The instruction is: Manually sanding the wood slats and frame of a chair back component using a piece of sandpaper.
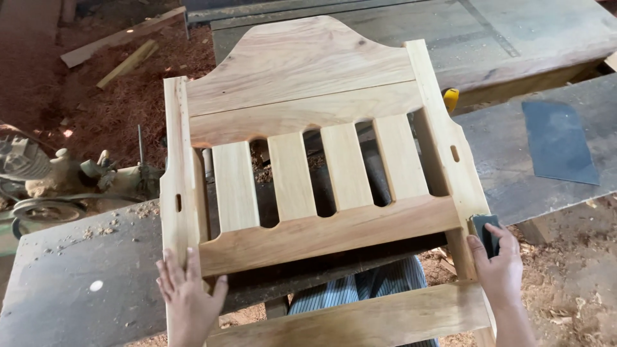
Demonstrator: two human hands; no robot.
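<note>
The bare wooden chair back [308, 160] lies tilted across the grey bench [83, 283], propped so its near rails face up, the left hand [188, 297] pressed flat, fingers spread, steadying its left post, while the right hand [498, 266] has its grip clamped on a dark sanding block [483, 230] against the right post.

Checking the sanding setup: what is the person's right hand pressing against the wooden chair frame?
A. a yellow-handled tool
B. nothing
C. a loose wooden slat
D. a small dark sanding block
D: the right hand holds a small dark sanding block against the right post of the chair frame.
</note>
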